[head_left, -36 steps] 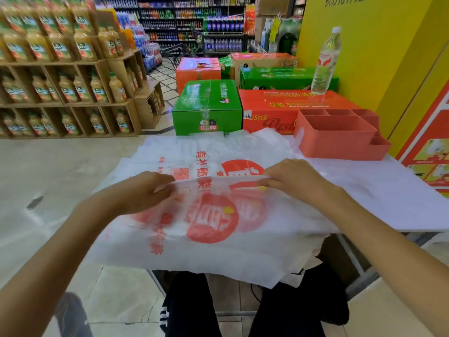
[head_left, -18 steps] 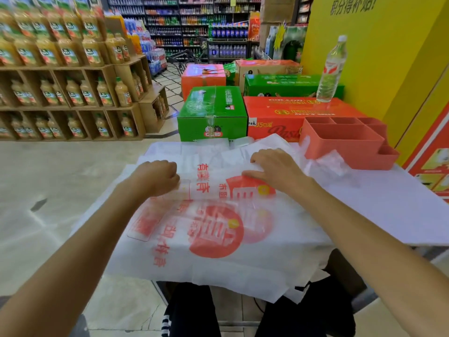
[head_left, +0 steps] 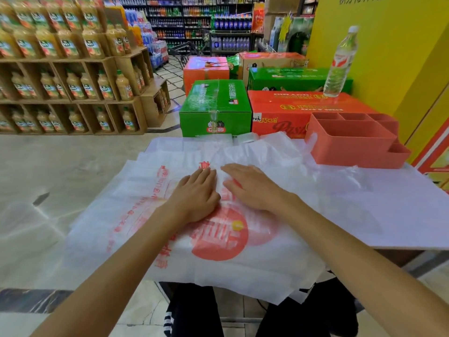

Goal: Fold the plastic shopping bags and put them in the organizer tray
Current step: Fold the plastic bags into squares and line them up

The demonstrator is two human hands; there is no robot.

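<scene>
Head view: we find both hands, left hand [head_left: 195,195] and right hand [head_left: 252,187], flat with fingers straight, pressing the top plastic bag [head_left: 218,239] on the tabletop [head_left: 401,215], near the organizer tray [head_left: 352,144]. We judge it light, limp, slippery; best pinched at its edges.

Red Chinese characters, too distorted to read, run down the plastic shopping bag [head_left: 150,215] left of the pressing hands; its large red round logo [head_left: 218,237] lies at the wrists. Beyond the fingertips, the red carton [head_left: 291,113] shows partial script "Pas". The yellow wall sign [head_left: 359,0] is cropped, illegible.
</scene>
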